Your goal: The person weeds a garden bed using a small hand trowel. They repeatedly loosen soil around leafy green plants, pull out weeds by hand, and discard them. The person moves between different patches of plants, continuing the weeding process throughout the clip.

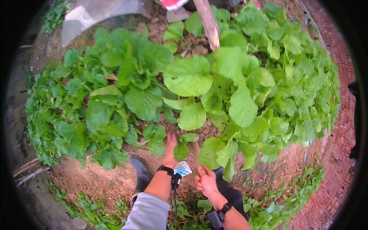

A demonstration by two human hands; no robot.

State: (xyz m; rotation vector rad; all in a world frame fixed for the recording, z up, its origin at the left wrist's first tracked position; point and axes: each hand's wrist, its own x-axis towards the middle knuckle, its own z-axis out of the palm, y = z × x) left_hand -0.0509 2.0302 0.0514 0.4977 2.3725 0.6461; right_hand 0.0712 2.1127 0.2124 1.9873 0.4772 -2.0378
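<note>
My left hand (pixel 170 145) reaches down to the soil, between a low clump of leaves (pixel 156 141) and a small leafy plant (pixel 181 151). Its fingertips are partly lost among the leaves, so any hold is hidden. To the right, my right hand (pixel 205 178) is curled closed around the lower end of a narrow, blurred brownish tool (pixel 197 152), whose kind is unclear. The tool points up toward the small plant. Beside my right hand hang broad leaves of a larger leafy green (pixel 212 152). A white and blue packet (pixel 183 168) lies between my wrists.
Dense leafy greens (pixel 287 95) spread ahead and to both sides. A weathered wooden pole (pixel 207 23) slants in from the top. My dark boot (pixel 141 174) stands on bare soil (pixel 100 179). Brick paving (pixel 342 120) curves along the right; a grey sheet (pixel 115 8) sits far left.
</note>
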